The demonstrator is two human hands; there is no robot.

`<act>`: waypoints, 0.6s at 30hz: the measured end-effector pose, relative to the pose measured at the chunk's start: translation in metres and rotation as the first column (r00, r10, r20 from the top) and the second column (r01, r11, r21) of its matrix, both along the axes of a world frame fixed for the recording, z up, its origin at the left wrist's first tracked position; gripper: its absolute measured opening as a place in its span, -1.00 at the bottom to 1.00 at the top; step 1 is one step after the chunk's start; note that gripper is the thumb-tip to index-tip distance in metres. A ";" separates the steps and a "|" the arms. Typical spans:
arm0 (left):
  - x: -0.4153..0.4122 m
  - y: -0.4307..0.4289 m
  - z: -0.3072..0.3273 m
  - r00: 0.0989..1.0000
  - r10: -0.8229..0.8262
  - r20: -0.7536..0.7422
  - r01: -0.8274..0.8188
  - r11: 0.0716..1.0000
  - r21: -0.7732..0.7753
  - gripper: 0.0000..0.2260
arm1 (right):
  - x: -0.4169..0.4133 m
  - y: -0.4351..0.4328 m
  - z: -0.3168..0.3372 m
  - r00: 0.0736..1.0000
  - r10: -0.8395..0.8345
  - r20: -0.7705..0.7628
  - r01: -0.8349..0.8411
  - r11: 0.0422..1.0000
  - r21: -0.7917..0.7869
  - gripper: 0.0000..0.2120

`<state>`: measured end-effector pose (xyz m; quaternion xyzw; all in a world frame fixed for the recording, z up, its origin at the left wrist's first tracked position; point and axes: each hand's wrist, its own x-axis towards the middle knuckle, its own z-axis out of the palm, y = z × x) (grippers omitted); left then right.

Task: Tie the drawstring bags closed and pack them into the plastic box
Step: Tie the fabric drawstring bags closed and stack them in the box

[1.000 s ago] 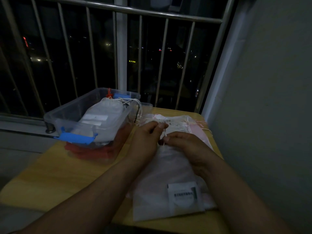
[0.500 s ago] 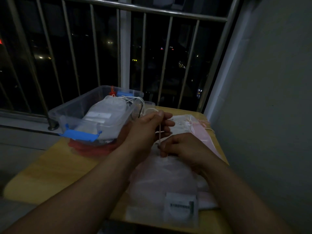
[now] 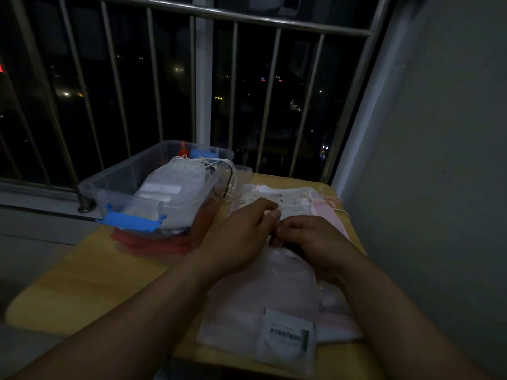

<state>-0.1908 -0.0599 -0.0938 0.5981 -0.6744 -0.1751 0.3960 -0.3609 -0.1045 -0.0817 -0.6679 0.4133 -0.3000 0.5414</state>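
Left hand (image 3: pixel 241 237) and right hand (image 3: pixel 312 239), each grip narrow, pinch the gathered mouth of a drawstring bag (image 3: pixel 263 294) lying by the right edge of the table (image 3: pixel 82 278). The plastic box (image 3: pixel 129 182), holding packed bags (image 3: pixel 175 179), stands at the far left corner.

The left hand (image 3: pixel 241 237), lifted half a second ago with a cord stretched taut up from the right hand (image 3: pixel 310 239), has dropped back down. Its fingertips now pinch just beside the right hand's at the mouth of the top drawstring bag (image 3: pixel 263 292). The stretched cord no longer shows. The bag's mouth, flat and wide a second ago, now looks bunched narrow.
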 end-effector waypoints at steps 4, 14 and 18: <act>-0.002 0.006 -0.001 0.993 0.014 0.121 -0.015 1.000 0.005 -0.79 | 0.000 0.001 -0.001 1.000 -0.021 -0.003 0.021 1.000 0.002 -0.85; 0.004 0.005 0.014 0.986 -0.049 0.157 0.029 0.992 0.124 -0.79 | -0.007 0.003 0.006 0.997 -0.071 -0.031 0.067 0.992 -0.110 -0.85; 0.004 0.004 0.015 0.997 -0.058 -0.043 0.065 0.981 0.185 -0.78 | -0.003 0.005 0.007 0.993 -0.097 -0.064 0.081 0.973 -0.216 -0.88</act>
